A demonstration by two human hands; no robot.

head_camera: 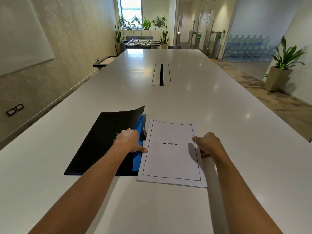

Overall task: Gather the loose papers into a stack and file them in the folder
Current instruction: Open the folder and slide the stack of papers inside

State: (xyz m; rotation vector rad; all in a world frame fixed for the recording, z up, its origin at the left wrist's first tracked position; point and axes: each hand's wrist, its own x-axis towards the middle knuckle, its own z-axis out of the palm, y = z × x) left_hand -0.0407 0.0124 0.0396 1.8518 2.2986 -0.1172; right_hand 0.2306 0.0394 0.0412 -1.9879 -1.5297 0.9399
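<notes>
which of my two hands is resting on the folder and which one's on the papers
Your left hand rests on the open black folder, by its blue spine. Your right hand is at the right edge of the paper stack.

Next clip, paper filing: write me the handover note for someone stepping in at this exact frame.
Left hand: resting on the open black folder with blue inner spine, thumb by the paper edge, gripping nothing visibly.
Right hand: fingers at the right edge of the white paper stack titled BIBLIOGRAPHY; grip unclear.
Stack lies squared on the white table, right of the folder's spine.
Done: papers gathered.
Left: secure the stack in the folder, close the cover.
</notes>
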